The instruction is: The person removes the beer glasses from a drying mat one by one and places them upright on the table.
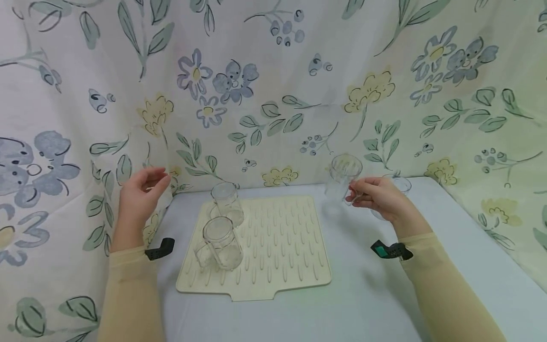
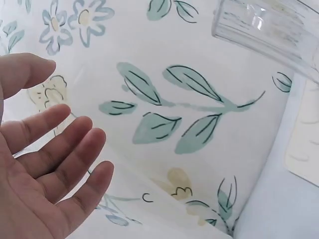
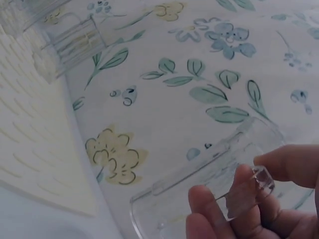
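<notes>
My right hand [image 1: 380, 197] pinches the handle [image 3: 244, 196] of a clear glass mug [image 1: 345, 167] to the right of a cream ribbed drying mat [image 1: 282, 282]. Whether this mug's base touches the table I cannot tell. Two more clear mugs are on the mat's left side: a front mug [image 1: 224, 244] and a back mug [image 1: 227, 204], handles toward the left. Left of the mat, my left hand [image 1: 141, 197] is raised with nothing in it; its fingers [image 2: 75, 164] are loosely bent in the left wrist view.
Another clear glass [image 1: 399, 183] stands behind my right hand, mostly hidden by it. A white cloth covers the table [image 1: 342, 304]. A floral curtain [image 1: 273, 85] hangs along the back and the left side.
</notes>
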A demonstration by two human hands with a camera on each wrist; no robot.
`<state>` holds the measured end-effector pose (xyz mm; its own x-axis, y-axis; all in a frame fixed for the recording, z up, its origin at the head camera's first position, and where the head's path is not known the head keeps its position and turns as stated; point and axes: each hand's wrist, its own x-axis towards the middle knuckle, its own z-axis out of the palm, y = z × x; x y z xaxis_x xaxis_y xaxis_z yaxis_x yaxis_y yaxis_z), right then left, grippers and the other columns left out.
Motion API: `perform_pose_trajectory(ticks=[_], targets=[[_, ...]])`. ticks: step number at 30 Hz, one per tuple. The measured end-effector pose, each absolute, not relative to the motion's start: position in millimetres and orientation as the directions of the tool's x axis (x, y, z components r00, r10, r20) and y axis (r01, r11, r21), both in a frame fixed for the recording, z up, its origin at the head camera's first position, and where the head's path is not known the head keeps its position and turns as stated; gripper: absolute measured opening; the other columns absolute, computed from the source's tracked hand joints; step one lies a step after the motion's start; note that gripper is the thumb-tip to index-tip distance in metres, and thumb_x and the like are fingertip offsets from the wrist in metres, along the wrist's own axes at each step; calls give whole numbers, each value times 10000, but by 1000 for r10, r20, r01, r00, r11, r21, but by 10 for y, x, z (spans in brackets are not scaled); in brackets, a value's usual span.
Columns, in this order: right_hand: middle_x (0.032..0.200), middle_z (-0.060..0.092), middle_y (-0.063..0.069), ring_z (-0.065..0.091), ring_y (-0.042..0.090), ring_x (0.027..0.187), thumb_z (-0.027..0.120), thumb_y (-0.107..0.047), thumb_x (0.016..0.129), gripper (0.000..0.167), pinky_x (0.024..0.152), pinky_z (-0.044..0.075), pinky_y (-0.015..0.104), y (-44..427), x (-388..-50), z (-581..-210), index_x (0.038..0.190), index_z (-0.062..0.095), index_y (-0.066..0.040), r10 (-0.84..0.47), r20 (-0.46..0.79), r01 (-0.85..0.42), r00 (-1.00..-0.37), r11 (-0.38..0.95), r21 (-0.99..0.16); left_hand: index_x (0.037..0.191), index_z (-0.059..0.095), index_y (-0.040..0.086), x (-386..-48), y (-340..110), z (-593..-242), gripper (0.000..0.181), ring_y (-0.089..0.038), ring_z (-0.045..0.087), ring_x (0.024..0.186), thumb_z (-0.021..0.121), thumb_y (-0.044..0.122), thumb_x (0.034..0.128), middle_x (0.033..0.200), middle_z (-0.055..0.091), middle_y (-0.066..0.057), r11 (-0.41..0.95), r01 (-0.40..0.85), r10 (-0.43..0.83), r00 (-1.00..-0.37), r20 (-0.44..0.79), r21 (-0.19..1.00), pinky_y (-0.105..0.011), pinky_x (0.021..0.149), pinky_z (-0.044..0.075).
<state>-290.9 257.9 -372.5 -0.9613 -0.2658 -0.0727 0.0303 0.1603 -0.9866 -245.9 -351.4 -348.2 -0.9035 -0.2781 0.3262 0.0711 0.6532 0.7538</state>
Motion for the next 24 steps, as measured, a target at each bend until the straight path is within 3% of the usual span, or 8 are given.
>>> perform_pose_trajectory(ticks=[3,9,14,17,24], targets=[[967,810,37,838,206,975,654,-257,1147,296,880,686,314,2604,-2943,-3760,1174,737,26,-285,-108,58,-952,178,-982,1553,648,186,-2524,-3579,-3588,576,-61,585,1188,648,547,1104,1424,688,-58,671,70,-257,-912,320,738,-184,936,483],[1016,831,90,847,248,962,654,-267,1148,439,887,694,375,2640,-2990,-3816,1317,650,138,-295,-160,81,-942,261,-962,1512,666,141,-2619,-3658,-3736,589,-89,594,1170,655,560,1097,1406,701,-100,691,69,-212,-933,292,720,-191,882,489],[1062,835,125,836,296,995,656,-278,1146,515,888,694,371,2651,-3029,-3877,1406,615,165,-293,-179,77,-939,329,-941,1482,681,90,-2683,-3734,-3870,566,-102,623,1154,660,516,1109,1398,718,-155,718,78,-162,-948,275,691,-158,867,488],[1072,832,138,830,284,976,654,-286,1146,517,889,694,369,2659,-3052,-3914,1413,621,156,-292,-181,69,-939,356,-932,1470,683,79,-2712,-3776,-3952,545,-83,629,1137,680,486,1108,1408,712,-162,710,80,-139,-958,251,700,-118,857,485],[1090,827,161,813,235,948,640,-267,1154,496,893,691,358,2691,-3085,-4007,1400,619,163,-287,-197,79,-938,375,-924,1468,679,114,-2811,-3799,-4147,537,17,639,1075,725,487,1085,1401,705,-109,661,60,-82,-985,152,748,-146,878,522]])
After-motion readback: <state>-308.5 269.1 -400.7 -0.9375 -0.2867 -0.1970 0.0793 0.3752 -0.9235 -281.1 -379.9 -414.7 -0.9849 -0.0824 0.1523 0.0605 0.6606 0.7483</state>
